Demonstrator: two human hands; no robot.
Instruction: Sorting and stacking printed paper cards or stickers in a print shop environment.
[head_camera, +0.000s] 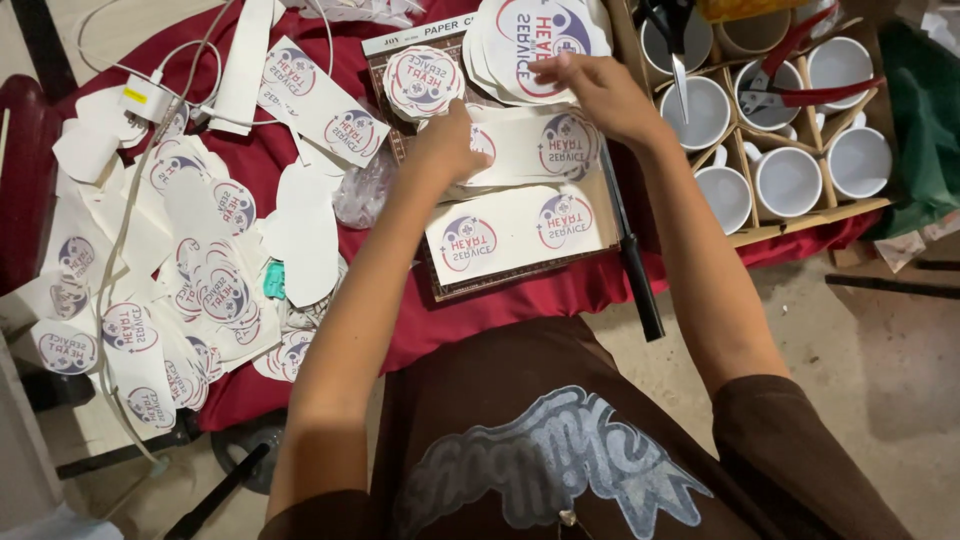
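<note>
The cutter (505, 275), a flat paper-trimming board with a long black arm down its right edge, lies on the red cloth (560, 300) over the worktop, and both hands work above it. The left hand (445, 145) is curled, fingers closed down on the left end of a printed strip (540, 140) that lies across the middle of the cutter. The right hand (595, 95) is half open, fingertips pinching or pressing at the strip's top right edge near the far end of the cutter; whether it truly grips there or only presses I cannot tell.

The strip is thin white paper with round printed emblems. It looks very light, limp and easy to crease or tear, and likely a little slick on the printed face. It would best be held flat by its blank margins with spread fingertips, not pinched mid-sheet.

A second sheet (515, 228) lies on the near part of the cutter. Cut discs (422, 82) are stacked at its far left corner, with a bigger stack (535, 35) beyond. Left of the cutter lie many scraps (200, 270). Right of the cutter sits a divided box (800, 215) of white mugs (785, 180), with red-handled scissors (800, 95) resting on them.
</note>
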